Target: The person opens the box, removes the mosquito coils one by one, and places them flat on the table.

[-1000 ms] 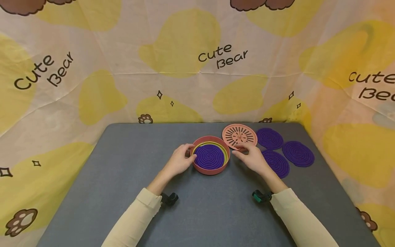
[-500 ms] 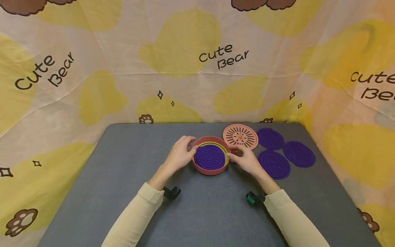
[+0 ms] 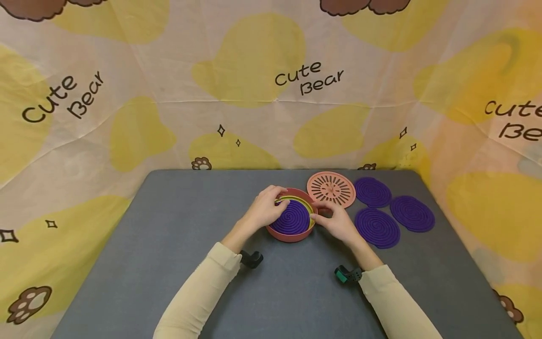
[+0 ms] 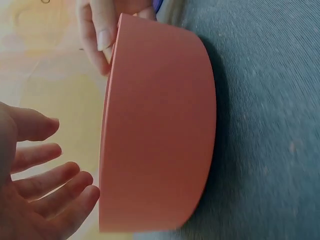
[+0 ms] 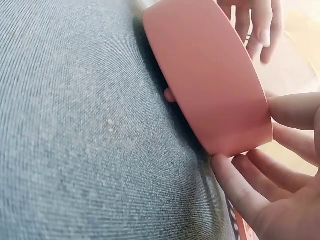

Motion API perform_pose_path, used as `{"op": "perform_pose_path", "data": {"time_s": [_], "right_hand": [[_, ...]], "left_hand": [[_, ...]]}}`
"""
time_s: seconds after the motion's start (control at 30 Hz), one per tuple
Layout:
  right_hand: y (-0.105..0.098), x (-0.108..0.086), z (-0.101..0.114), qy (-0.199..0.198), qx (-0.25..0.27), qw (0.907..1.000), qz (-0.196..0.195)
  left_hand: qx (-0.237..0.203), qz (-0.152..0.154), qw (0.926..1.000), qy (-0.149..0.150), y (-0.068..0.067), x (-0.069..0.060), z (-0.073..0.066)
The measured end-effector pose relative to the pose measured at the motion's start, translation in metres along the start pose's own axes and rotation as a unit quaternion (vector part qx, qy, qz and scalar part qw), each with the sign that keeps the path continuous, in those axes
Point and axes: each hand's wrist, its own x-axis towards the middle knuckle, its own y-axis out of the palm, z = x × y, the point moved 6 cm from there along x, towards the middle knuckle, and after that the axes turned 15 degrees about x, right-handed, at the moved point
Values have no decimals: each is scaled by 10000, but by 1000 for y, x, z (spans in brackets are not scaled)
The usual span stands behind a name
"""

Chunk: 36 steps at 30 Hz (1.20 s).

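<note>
A round pink mosquito coil box (image 3: 291, 238) stands uncovered on the table, with a yellow ring (image 3: 306, 204) inside its wall. A purple mosquito coil (image 3: 292, 219) lies flat within it. My right hand (image 3: 337, 222) grips the right side, thumb at the rim and fingers against the outer wall of the box (image 5: 210, 75) in the right wrist view. Over the left rim reaches my left hand (image 3: 266, 207). In the left wrist view that hand (image 4: 47, 192) has spread, slightly bent fingers beside the box (image 4: 157, 125), gripping nothing visible.
A slotted pink lid (image 3: 331, 188) lies behind the box to the right. Further right, purple mosquito coils lie flat: one at the back (image 3: 372, 192), one nearer (image 3: 378, 228) and one at the far right (image 3: 412, 213). A patterned cloth (image 3: 245, 61) hangs behind the grey table (image 3: 203, 197).
My right hand has come in from beside the lid to the box's right rim. The left hand has shifted right, from the left rim to over the box's edge.
</note>
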Motion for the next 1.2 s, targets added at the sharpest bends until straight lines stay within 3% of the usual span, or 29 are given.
{"op": "perform_pose_path", "data": {"time_s": [0.3,0.6,0.93,1.2], "right_hand": [[0,-4,-6,-28,216,9998,-44],[1,-5,-6,14,240,9997,-87],[-1,-5,-4,9,217,9997,-122],[1,-3,2,-53,149,9999,-51]], "left_hand": [[45,545,9985,4,24,13,-8],[721,871,9936,37,44,22,-3],[1180,1244,9852,-47,50,23,-3],[1440,1116,9831,-158,50,23,-4]]}}
